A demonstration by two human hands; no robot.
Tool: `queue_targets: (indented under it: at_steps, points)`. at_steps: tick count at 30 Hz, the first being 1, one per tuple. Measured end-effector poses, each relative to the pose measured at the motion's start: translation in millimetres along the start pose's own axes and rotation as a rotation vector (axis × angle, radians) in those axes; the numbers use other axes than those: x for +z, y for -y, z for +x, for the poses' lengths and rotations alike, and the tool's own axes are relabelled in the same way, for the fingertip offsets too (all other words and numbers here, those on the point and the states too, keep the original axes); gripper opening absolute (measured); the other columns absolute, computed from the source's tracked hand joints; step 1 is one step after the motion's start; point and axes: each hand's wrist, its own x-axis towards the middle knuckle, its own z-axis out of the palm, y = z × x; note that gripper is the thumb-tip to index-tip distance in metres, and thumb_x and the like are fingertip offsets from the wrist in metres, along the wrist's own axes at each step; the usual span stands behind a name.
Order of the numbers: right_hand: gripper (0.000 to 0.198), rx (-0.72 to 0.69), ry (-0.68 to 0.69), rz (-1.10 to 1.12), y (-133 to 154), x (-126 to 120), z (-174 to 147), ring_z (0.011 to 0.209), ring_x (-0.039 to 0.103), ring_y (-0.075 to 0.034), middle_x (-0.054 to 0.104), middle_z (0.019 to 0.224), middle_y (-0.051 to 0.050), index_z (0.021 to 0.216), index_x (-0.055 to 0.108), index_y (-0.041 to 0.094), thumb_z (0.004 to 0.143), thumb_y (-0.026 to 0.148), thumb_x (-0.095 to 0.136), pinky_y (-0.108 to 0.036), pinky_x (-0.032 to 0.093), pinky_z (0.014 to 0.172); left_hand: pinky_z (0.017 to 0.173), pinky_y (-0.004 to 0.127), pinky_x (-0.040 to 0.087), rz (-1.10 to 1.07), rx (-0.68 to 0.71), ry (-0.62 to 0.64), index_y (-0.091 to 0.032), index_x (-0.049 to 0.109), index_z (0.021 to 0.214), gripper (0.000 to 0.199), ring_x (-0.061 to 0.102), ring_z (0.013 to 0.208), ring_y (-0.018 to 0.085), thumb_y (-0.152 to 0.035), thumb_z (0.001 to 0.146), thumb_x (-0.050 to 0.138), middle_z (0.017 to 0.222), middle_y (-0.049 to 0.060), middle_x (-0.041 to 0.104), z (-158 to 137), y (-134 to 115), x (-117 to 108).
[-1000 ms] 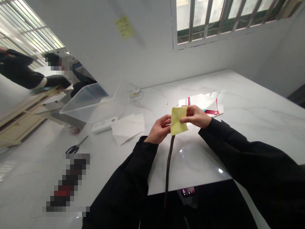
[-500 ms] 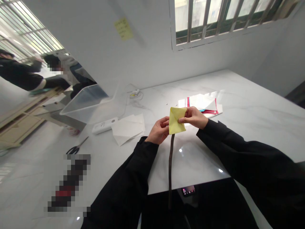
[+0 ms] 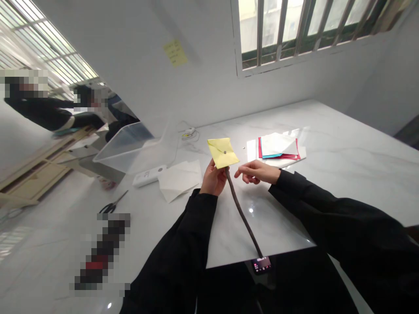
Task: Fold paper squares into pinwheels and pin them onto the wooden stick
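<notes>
My left hand (image 3: 214, 178) is closed on the lower edge of a small yellow paper envelope (image 3: 220, 158), raised above the table. The envelope's flap is folded over, and a small round dark stud (image 3: 224, 152) shows on it. From its lower edge a dark brown strip (image 3: 240, 207), like a cord or strap, runs down toward the table's front edge. Whether the strip is fastened to the envelope or pinched by my fingers is unclear. My right hand (image 3: 257, 172) is just right of the strip, apart from the envelope, index finger stretched out, other fingers curled, nothing visible in it.
White paper sheets (image 3: 181, 181) and a white oblong device (image 3: 149, 175) lie left, near a clear plastic bin (image 3: 126, 150). Scissors (image 3: 113, 205) lie farther left. Red, blue and white papers (image 3: 279, 147) are stacked at right. A lit phone (image 3: 262, 264) sits below the table edge.
My right hand has let go of the envelope and dropped slightly. My left hand has tilted the envelope and moved it left. The brown strip's lower end has swung right.
</notes>
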Motion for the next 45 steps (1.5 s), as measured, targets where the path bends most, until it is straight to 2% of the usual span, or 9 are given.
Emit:
queue_targets:
  at_steps: [4,9,16,21,26,30,34,38,45]
  points:
    - [0.056,0.008,0.273,-0.164,0.0,12.1,-4.3,0.047,0.036,-0.006,0.049,0.054,0.006,0.106,0.079,0.012,0.089,0.064,0.070,-0.021,0.026,0.045,0.057,0.019,0.046,-0.044,0.023,-0.014,-0.021,0.068,0.099,0.042,0.057,0.063,0.006,-0.032,0.066,0.092,0.079,-0.003,0.067,0.2,1.0,3.8]
    - [0.052,-0.025,0.303,-0.168,4.8,19.7,-5.6,0.047,0.033,-0.007,0.046,0.055,0.007,0.107,0.079,0.012,0.091,0.060,0.066,-0.022,0.023,0.045,0.063,0.019,0.049,-0.112,-0.016,-0.036,-0.020,0.070,0.096,0.045,0.059,0.064,0.007,-0.031,0.062,0.096,0.083,-0.002,0.071,-1.1,4.4,6.7]
    - [0.042,-0.117,-0.126,-0.466,-0.5,10.0,1.3,0.055,0.042,-0.011,0.052,0.058,0.003,0.083,0.070,0.014,0.094,0.053,0.061,-0.026,0.031,0.056,0.080,0.026,0.052,0.061,-0.207,0.071,-0.017,0.075,0.111,0.056,0.069,0.081,0.013,-0.043,0.066,0.095,0.105,0.008,0.077,-4.8,1.9,5.2]
    - [0.044,-0.138,-0.272,-0.624,-0.5,3.9,1.3,0.053,0.041,-0.011,0.051,0.053,0.003,0.082,0.071,0.017,0.093,0.059,0.064,-0.028,0.027,0.057,0.082,0.028,0.050,0.135,-0.180,0.033,-0.020,0.075,0.109,0.056,0.066,0.080,0.012,-0.036,0.061,0.098,0.092,0.003,0.076,-6.7,2.8,7.3]
    - [0.060,-0.255,-0.588,-0.362,6.0,-3.4,-0.7,0.051,0.036,-0.012,0.040,0.052,0.009,0.122,0.067,0.016,0.092,0.068,0.061,-0.028,0.028,0.055,0.078,0.025,0.048,0.139,-0.181,0.002,-0.021,0.076,0.110,0.056,0.064,0.077,0.010,-0.036,0.060,0.098,0.093,0.002,0.074,-7.4,1.1,9.2]
    - [0.080,-0.340,-0.557,-0.236,9.0,-5.5,-1.7,0.054,0.037,-0.012,0.039,0.056,0.009,0.147,0.054,0.016,0.090,0.071,0.063,-0.027,0.031,0.056,0.074,0.023,0.047,0.130,-0.200,-0.004,-0.022,0.077,0.110,0.059,0.062,0.075,0.009,-0.036,0.057,0.100,0.092,0.002,0.074,-7.8,0.3,10.6]
    - [0.069,-0.301,-0.423,-0.185,5.6,-5.2,-0.1,0.055,0.038,-0.012,0.038,0.055,0.005,0.106,0.077,0.012,0.091,0.076,0.056,-0.028,0.031,0.056,0.073,0.023,0.047,0.135,-0.191,-0.001,-0.023,0.078,0.110,0.058,0.060,0.071,0.007,-0.036,0.057,0.100,0.090,0.001,0.073,-8.4,0.4,11.0]
    - [0.069,-0.314,-0.461,-0.217,2.4,-6.0,2.3,0.057,0.040,-0.012,0.044,0.056,0.001,0.065,0.069,0.014,0.092,0.076,0.054,-0.029,0.031,0.057,0.071,0.022,0.047,0.129,-0.185,-0.004,-0.022,0.078,0.109,0.056,0.058,0.070,0.006,-0.035,0.059,0.099,0.088,0.001,0.073,-7.3,1.5,9.5]
    - [0.075,-0.320,-0.497,-0.023,3.0,-9.1,4.7,0.051,0.033,-0.010,0.039,0.056,0.009,0.131,0.064,0.013,0.089,0.075,0.062,-0.026,0.026,0.051,0.068,0.020,0.046,0.105,-0.195,0.002,-0.021,0.079,0.108,0.056,0.058,0.067,0.006,-0.033,0.058,0.099,0.086,0.001,0.072,-5.4,3.3,8.1]
